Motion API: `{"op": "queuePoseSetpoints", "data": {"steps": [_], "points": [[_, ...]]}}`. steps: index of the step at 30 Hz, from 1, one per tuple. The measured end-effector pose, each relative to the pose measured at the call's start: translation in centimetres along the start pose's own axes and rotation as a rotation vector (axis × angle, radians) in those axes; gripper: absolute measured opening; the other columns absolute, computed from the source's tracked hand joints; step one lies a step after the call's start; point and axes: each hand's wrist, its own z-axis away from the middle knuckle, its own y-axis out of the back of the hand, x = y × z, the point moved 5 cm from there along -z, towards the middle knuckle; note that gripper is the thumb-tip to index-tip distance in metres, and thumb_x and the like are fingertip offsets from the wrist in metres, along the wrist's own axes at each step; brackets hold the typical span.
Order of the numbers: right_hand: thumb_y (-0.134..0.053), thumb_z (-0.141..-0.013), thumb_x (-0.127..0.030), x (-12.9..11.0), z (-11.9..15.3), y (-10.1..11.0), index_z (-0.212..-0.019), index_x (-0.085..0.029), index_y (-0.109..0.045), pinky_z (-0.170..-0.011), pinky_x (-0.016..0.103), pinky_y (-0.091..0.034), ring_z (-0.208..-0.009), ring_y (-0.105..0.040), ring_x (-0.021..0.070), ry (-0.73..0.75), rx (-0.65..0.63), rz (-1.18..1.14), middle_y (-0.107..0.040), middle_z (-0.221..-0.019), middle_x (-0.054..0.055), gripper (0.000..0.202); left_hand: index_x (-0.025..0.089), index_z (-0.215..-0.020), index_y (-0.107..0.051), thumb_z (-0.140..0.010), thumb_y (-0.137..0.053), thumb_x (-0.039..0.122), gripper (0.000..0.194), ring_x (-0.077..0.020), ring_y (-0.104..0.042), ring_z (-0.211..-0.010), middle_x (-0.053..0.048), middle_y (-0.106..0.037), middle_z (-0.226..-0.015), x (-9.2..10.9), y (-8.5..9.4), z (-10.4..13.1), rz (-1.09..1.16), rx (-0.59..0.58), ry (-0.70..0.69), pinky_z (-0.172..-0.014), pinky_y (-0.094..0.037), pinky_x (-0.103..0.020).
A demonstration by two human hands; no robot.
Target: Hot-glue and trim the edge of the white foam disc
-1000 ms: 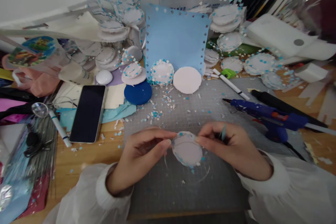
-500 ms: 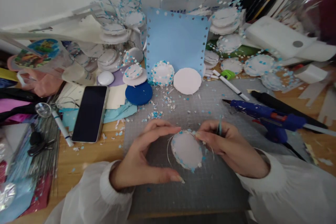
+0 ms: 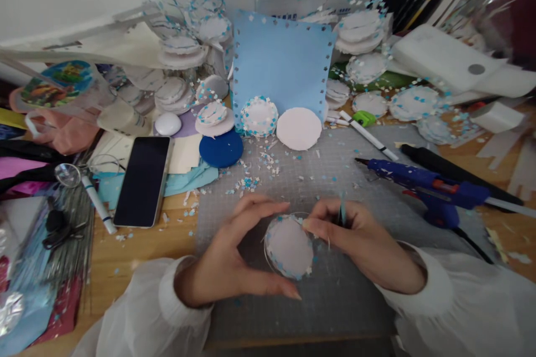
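Note:
A small white disc (image 3: 288, 246) with light-blue and white confetti bits round its rim is at the front of the grey cutting mat. A thin pale wire loops close round its left and upper edge. My right hand (image 3: 349, 228) pinches the disc's upper right rim between thumb and fingertips. Thin teal tweezers (image 3: 342, 210) stick up from between that hand's curled fingers. My left hand (image 3: 247, 254) is open on the disc's left side, thumb and fingers spread in a C around it; whether it touches the wire I cannot tell.
A blue glue gun (image 3: 419, 178) lies at the right, its nozzle pointing left. A phone (image 3: 143, 181) lies at the left. Behind the mat (image 3: 301, 321) stand a light-blue sheet (image 3: 285, 64), a plain white disc (image 3: 298, 129) and a blue round pad (image 3: 221, 149). Loose confetti is scattered about.
The disc has moved slightly left and toward me, with my right hand pinching its rim. The tweezers have shifted left with that hand. My left hand stays spread.

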Motion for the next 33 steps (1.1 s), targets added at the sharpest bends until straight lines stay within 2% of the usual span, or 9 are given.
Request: {"op": "queuePoseSetpoints", "data": {"steps": [13,18,20,23,26,31,33], "points": [[-0.066,-0.079,-0.039,-0.03,-0.09,-0.25,-0.069,-0.017,-0.063,-0.053,0.022,-0.035,-0.057,-0.046,0.0082,-0.017,-0.044,0.094,-0.056,-0.061,-0.002,0.025,0.027,-0.127,-0.055,-0.050,-0.088,0.043,0.085,-0.0272,-0.054,-0.106,-0.010,-0.055,-0.116,0.46,-0.39,-0.20,0.023,-0.066,-0.069,-0.093,-0.047,-0.042],[-0.065,-0.080,-0.042,-0.03,-0.13,-0.20,-0.074,-0.018,-0.066,-0.048,0.022,-0.031,-0.054,-0.042,0.0072,-0.012,-0.012,0.065,-0.055,-0.063,-0.002,0.025,0.028,-0.128,-0.053,-0.050,-0.088,0.043,0.086,-0.0276,-0.052,-0.109,-0.010,-0.054,-0.118,0.45,-0.37,-0.11,0.028,-0.055,-0.079,-0.095,-0.046,-0.043],[-0.063,-0.081,-0.045,-0.06,-0.15,-0.17,-0.077,-0.017,-0.066,-0.044,0.022,-0.027,-0.050,-0.037,0.0060,-0.016,0.011,0.020,-0.052,-0.061,-0.003,0.028,0.028,-0.127,-0.053,-0.050,-0.089,0.043,0.086,-0.0274,-0.051,-0.109,-0.010,-0.054,-0.117,0.41,-0.30,-0.08,0.043,-0.040,-0.079,-0.096,-0.045,-0.042],[-0.060,-0.082,-0.049,0.04,-0.14,-0.14,-0.082,-0.017,-0.066,-0.040,0.022,-0.017,-0.043,-0.025,0.0049,-0.041,0.026,-0.065,-0.038,-0.050,-0.007,0.033,0.026,-0.125,-0.054,-0.051,-0.088,0.044,0.084,-0.0274,-0.051,-0.109,-0.010,-0.052,-0.116,0.20,-0.05,0.01,0.062,0.000,-0.044,-0.096,-0.043,-0.041],[-0.060,-0.081,-0.051,0.18,-0.13,-0.17,-0.081,-0.017,-0.065,-0.041,0.022,-0.015,-0.042,-0.022,0.0049,-0.066,0.003,-0.100,-0.029,-0.048,-0.009,0.035,0.025,-0.124,-0.055,-0.052,-0.087,0.046,0.082,-0.0278,-0.050,-0.109,-0.010,-0.051,-0.116,-0.03,0.19,0.13,0.072,0.035,-0.010,-0.096,-0.042,-0.041],[-0.066,-0.078,-0.046,0.09,-0.24,-0.20,-0.078,-0.018,-0.065,-0.044,0.021,-0.025,-0.051,-0.037,0.0059,-0.039,-0.018,-0.055,-0.050,-0.062,-0.003,0.028,0.025,-0.124,-0.054,-0.052,-0.087,0.046,0.082,-0.0287,-0.049,-0.111,-0.010,-0.050,-0.117,-0.11,0.21,0.21,0.060,0.045,-0.013,-0.097,-0.041,-0.041],[-0.068,-0.077,-0.043,0.14,-0.25,-0.20,-0.076,-0.018,-0.066,-0.044,0.021,-0.025,-0.053,-0.038,0.0061,-0.044,-0.015,-0.038,-0.054,-0.066,-0.002,0.025,0.025,-0.125,-0.054,-0.052,-0.087,0.047,0.082,-0.0292,-0.048,-0.112,-0.010,-0.050,-0.118,-0.20,0.20,0.24,0.057,0.046,-0.005,-0.098,-0.041,-0.043]]}}
